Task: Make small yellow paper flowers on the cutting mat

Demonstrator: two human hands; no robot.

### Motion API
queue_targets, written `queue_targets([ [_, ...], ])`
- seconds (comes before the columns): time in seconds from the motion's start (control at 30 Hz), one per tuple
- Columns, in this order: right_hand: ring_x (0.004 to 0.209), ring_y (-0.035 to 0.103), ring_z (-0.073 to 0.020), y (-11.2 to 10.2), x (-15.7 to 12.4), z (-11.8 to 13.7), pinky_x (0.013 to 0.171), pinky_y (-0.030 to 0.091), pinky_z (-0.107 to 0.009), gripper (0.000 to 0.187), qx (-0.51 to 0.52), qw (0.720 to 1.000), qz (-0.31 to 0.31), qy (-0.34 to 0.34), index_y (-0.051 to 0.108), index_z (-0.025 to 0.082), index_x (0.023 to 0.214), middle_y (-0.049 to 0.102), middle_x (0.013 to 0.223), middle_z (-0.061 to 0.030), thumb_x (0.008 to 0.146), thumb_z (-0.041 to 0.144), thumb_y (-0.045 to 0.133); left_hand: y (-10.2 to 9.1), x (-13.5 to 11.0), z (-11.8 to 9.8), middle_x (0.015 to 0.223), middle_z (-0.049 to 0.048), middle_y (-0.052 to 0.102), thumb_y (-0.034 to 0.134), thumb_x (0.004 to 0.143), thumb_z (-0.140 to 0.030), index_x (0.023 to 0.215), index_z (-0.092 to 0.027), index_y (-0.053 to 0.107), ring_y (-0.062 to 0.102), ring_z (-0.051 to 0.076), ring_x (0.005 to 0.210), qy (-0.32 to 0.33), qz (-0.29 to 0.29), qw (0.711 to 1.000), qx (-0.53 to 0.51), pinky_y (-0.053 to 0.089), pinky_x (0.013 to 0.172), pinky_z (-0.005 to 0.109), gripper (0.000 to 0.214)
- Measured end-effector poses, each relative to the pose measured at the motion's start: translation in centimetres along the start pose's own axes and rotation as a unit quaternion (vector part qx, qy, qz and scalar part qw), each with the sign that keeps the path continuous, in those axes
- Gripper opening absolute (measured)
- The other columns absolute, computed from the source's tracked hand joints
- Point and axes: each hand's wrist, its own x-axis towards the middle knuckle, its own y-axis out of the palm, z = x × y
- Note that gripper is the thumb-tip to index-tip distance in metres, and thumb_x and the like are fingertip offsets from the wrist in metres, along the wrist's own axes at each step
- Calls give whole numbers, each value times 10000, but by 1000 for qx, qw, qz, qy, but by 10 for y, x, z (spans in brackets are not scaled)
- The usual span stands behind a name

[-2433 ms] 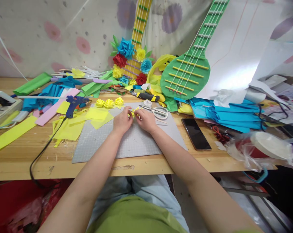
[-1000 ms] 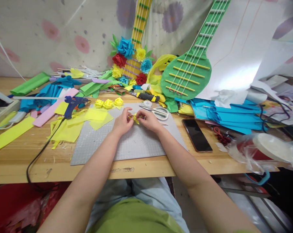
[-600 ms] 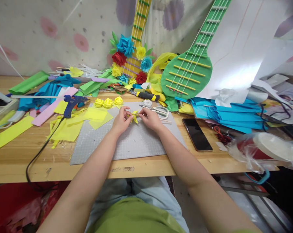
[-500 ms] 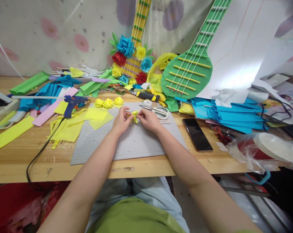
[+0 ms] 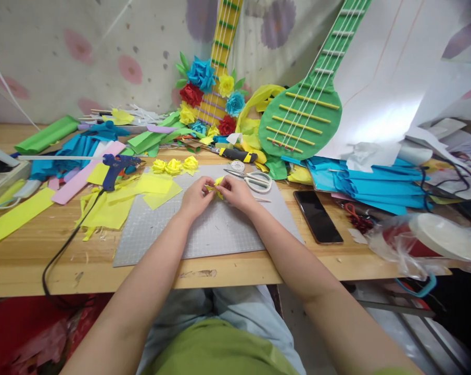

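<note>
Between my two hands is a small yellow paper flower point(image 5: 219, 182), mostly hidden by the fingers. My left hand point(image 5: 197, 197) pinches it from the left, and my right hand point(image 5: 237, 192) grips it from the other side with fingertips close together. Both hands are just above the grey cutting mat point(image 5: 153, 237). Scissors point(image 5: 256, 180) lie open on the mat right behind my right hand. Finished yellow paper roses point(image 5: 174, 166) sit in a row beyond my left hand. Yellow crepe paper pieces point(image 5: 163, 191) overlap the mat's left edge.
A blue glue gun point(image 5: 116, 169) rests at left, its black cord running over the table edge. To the right lie a phone point(image 5: 318, 216) and a bagged tub point(image 5: 426, 237). A green paper instrument point(image 5: 301, 122) leans at the back beside a yellow, flower-trimmed one point(image 5: 215, 99).
My fingers have closed in around the yellow flower, so less of it shows. My left hand has tilted slightly lower; the things on the table have stayed put.
</note>
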Motion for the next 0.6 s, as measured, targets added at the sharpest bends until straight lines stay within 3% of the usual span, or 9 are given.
queue_targets([
  [0.2, 579, 513, -108, -2, 2, 4, 565, 330, -211, 138, -2, 1000, 22, -12, 485, 207, 867, 587, 630, 38, 786, 319, 479, -3, 1, -2, 835, -3, 572, 543, 726, -262, 813, -204, 556, 483, 90, 630, 51, -42, 996, 55, 368, 594, 221, 105],
  [0.3, 588, 523, -116, -2, 1, 4, 572, 333, -215, 139, -18, 999, 19, -24, 469, 209, 889, 591, 646, 33, 804, 318, 455, -3, 1, -4, 866, 16, 554, 576, 703, -294, 780, -197, 566, 480, 95, 638, 45, -89, 992, 82, 355, 589, 227, 124],
  [0.47, 652, 545, -132, 0, -1, 10, 580, 327, -224, 102, -82, 995, -23, -59, 470, 199, 877, 613, 757, -4, 820, 274, 430, 3, -2, -10, 676, -1, 539, 577, 682, -324, 659, -185, 558, 477, 106, 620, -40, -134, 988, 72, 321, 563, 228, 142],
  [0.6, 683, 562, -153, 2, -2, 14, 577, 320, -238, 124, -140, 988, -59, -37, 472, 188, 898, 624, 787, -26, 835, 277, 414, 9, -1, -17, 570, -16, 536, 581, 636, -315, 591, -159, 577, 430, 71, 495, -177, -121, 968, -132, 305, 495, 210, 163],
])
